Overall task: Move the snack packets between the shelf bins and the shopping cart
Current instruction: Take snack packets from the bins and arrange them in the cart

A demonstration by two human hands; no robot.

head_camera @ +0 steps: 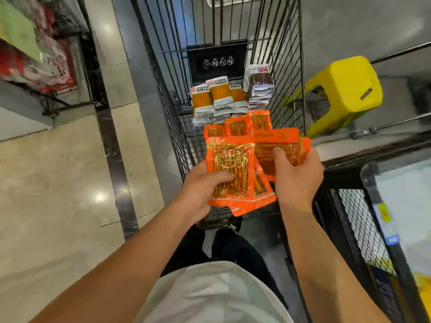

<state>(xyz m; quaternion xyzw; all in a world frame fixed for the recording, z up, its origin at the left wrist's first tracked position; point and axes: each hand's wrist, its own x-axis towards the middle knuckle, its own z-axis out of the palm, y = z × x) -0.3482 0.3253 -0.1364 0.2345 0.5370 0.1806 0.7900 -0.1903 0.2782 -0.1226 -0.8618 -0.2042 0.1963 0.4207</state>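
While both hands gripped fanned orange snack packets above the shopping cart, left hand at seven o'clock, right hand at four, stacks lay below. Setting them down looked next.

Cart: wire, black. On its floor: stacked yellow pkts, brown pkts (far end), orange pkts nearer.
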